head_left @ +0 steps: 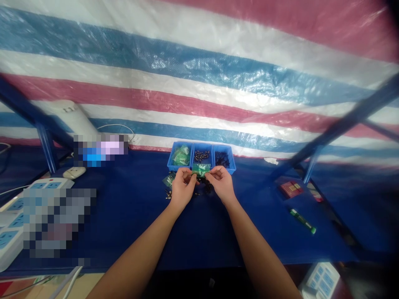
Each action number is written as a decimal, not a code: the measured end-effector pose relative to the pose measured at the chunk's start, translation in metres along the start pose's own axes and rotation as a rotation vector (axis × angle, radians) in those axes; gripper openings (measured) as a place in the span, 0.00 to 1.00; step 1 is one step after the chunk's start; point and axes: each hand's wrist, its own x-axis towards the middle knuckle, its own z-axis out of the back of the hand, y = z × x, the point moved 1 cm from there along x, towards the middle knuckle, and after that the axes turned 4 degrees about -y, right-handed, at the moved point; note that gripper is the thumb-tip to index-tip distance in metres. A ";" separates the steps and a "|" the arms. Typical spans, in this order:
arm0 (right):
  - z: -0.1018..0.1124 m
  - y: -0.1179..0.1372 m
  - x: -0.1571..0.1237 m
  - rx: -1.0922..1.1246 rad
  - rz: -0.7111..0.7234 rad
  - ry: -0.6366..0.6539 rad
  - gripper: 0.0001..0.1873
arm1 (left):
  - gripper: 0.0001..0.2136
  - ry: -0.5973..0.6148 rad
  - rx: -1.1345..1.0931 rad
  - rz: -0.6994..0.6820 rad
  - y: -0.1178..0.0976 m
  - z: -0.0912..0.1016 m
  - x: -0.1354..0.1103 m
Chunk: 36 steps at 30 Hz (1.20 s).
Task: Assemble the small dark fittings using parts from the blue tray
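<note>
Between both hands is a small green-printed plastic bag (201, 168), pinched at its two sides. My left hand (183, 185) closes thumb and fingers on its left edge, and my right hand (222, 182) grips the right edge the same way. Just behind stand three joined blue bins: the left bin (170, 162) holds similar green bags, the middle bin (203, 146) small brass-coloured parts, the right bin (232, 164) black parts. Beside my left hand lies another green bag (168, 179) with small metal parts (168, 194) near it. Dark small parts partly show beneath the hands.
At left are a white power strip (57, 182), a mouse (74, 172) and blurred-out items. A red box (291, 189) and a green tube (303, 221) lie at right. Blue frame posts (46, 145) flank the blue table (124, 232); a striped sheet (199, 83) hangs behind.
</note>
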 end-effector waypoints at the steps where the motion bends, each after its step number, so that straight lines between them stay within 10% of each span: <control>1: 0.000 0.000 0.000 0.006 -0.010 -0.008 0.17 | 0.12 -0.006 -0.013 0.007 0.000 -0.001 0.000; 15: -0.001 0.012 -0.005 -0.021 0.098 -0.110 0.14 | 0.11 0.006 0.066 -0.059 -0.005 0.002 -0.003; 27: -0.004 0.004 -0.005 -0.064 0.024 0.050 0.12 | 0.11 0.026 0.181 -0.111 -0.001 0.008 0.000; 36: 0.002 0.003 0.000 -0.121 0.090 -0.150 0.14 | 0.11 0.020 0.223 -0.118 -0.006 0.005 -0.002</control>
